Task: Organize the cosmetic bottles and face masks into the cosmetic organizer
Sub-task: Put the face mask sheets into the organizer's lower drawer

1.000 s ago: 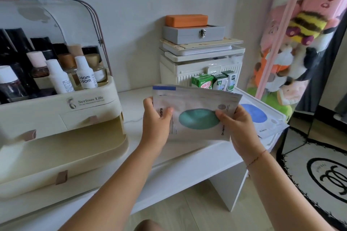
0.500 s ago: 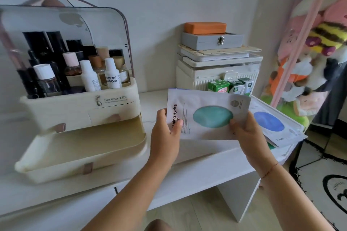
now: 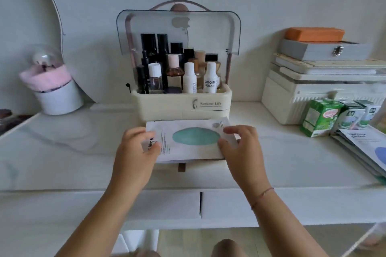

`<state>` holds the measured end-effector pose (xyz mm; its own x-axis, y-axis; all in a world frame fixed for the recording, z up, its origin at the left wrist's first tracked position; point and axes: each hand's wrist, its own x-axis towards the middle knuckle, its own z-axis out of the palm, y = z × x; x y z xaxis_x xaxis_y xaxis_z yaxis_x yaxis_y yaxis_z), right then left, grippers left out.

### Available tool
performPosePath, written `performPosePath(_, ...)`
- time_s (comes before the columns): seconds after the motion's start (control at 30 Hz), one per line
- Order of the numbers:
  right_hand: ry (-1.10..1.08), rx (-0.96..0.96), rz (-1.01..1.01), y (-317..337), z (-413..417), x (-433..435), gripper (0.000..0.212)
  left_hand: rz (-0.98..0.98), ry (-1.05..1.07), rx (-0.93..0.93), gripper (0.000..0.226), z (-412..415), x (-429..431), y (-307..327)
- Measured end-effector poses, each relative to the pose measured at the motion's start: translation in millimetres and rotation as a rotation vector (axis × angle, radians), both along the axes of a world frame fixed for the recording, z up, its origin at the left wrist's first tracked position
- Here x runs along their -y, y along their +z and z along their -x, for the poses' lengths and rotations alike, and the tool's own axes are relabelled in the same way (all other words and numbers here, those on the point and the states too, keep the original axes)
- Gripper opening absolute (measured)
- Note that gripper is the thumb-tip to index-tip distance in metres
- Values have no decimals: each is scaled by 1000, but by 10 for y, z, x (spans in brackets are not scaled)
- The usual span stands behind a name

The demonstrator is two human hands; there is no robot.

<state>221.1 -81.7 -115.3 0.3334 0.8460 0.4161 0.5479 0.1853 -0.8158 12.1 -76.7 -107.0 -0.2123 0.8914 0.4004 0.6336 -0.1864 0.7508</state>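
Over the pulled-out bottom drawer (image 3: 208,165) of the cream plastic cosmetic organizer (image 3: 181,106), midway along the white marbled tabletop (image 3: 83,152), a white foil face mask packet with a teal oval (image 3: 195,140) is held flat, printed face up. The left hand (image 3: 133,152) and right hand (image 3: 242,150) each pinch one short end, fingers curled onto it, probably to lower it level into the shallow drawer. Its long axis runs left to right, parallel to the tabletop's front edge, lettered end leftward.
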Motion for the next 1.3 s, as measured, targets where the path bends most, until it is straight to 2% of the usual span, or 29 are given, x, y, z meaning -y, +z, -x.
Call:
performPosePath(0.07,27,49,1,-43,69,13,12,9,-39,-7,13,125,15,-14)
performPosePath(0.13,47,100,26,-52,87,35,12,16,-117,2,17,186,29,-27)
performPosePath(0.2,80,133,59,-55,75,56,14,54,-241,45,3,224,42,-36)
performPosePath(0.3,173,159,78,-52,26,126,22,88,-396,74,32,298,43,-100)
performPosePath(0.37,243,172,69,-54,-22,166,28,59,-429,90,32,344,30,-107)
performPosePath(0.43,270,198,43,-54,-53,174,25,16,-402,51,25,380,16,-102)
performPosePath(0.57,251,258,-58,-43,-42,116,14,-88,-184,-368,16,410,5,-47)
performPosePath(0.63,256,306,-95,-45,-24,86,10,-162,-107,-613,30,439,-23,-51)
performPosePath(0.7,258,352,-105,-71,-17,48,9,-195,-74,-696,40,455,-81,-74)
performPosePath(0.83,188,547,-7,-149,-15,-49,14,-115,-114,-620,42,434,-198,-165)
performPosePath(0.93,127,718,56,-228,-16,-69,46,-31,-137,-630,71,438,-267,-280)
performPosePath(1.0,128,772,84,-295,-20,-70,59,47,-136,-688,83,409,-249,-315)
performPosePath(1.1,164,734,72,-351,-46,-57,68,73,-146,-639,77,341,-208,-331)
performPosePath(1.17,176,660,21,-359,-73,-18,73,-47,-150,-608,67,224,-176,-292)
performPosePath(1.3,110,400,-70,-322,-295,57,56,-344,-281,-439,42,-286,-120,-128)
